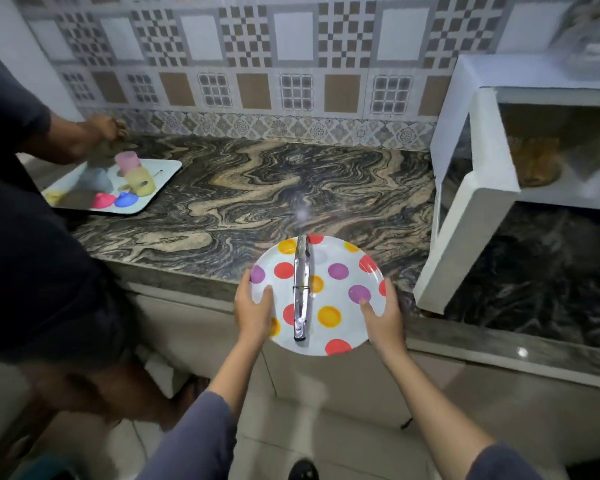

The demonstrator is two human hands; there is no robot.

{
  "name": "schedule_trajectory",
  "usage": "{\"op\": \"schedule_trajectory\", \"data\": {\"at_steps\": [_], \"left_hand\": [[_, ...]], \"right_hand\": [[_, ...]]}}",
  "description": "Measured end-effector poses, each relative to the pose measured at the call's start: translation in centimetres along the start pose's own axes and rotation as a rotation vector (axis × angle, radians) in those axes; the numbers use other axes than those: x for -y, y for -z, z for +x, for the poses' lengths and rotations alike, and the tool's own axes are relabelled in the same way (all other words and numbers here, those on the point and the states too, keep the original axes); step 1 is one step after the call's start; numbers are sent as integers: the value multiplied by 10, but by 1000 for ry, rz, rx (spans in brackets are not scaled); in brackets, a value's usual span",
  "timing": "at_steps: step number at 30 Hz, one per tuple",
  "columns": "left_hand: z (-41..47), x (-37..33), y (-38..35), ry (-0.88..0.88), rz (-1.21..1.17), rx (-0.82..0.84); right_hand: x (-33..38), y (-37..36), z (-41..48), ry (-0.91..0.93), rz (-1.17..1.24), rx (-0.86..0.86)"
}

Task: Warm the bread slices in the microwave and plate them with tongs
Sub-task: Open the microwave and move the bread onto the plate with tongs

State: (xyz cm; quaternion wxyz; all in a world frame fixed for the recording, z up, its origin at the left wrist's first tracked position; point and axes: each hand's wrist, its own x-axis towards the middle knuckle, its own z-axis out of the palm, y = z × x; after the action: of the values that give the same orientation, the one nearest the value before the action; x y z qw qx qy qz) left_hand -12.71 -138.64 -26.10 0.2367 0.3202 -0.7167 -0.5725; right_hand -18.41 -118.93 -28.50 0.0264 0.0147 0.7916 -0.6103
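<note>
I hold a white plate (343, 299) with red, yellow and purple dots over the counter's front edge. My left hand (253, 311) grips its left rim and my right hand (383, 317) grips its right rim. Metal tongs (301, 289) lie closed across the middle of the plate, pointing away from me. At the right stands a white microwave (520, 74) with its door (465, 216) swung open. Inside it, bread slices (536, 161) rest on the turntable, blurred.
The marbled stone counter (257, 188) stretches left to right below a tiled wall. At the far left another person in dark clothes reaches over a white tray (168, 166) with coloured plastic cups. Beige cabinet fronts and a tiled floor lie below.
</note>
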Motion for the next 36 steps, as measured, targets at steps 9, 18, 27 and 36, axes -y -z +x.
{"op": "schedule_trajectory", "data": {"at_steps": [9, 18, 27, 36], "left_hand": [[-140, 42, 44, -27, 18, 81], [-250, 46, -4, -40, -13, 233], [-312, 29, -101, -41, 23, 447], [-305, -29, -232, -64, -109, 540]], "right_hand": [[-38, 73, -138, 35, 71, 57], [-79, 173, -218, -30, 95, -119], [-109, 280, -239, -105, 44, -386], [-89, 371, -155, -55, 62, -517]]}}
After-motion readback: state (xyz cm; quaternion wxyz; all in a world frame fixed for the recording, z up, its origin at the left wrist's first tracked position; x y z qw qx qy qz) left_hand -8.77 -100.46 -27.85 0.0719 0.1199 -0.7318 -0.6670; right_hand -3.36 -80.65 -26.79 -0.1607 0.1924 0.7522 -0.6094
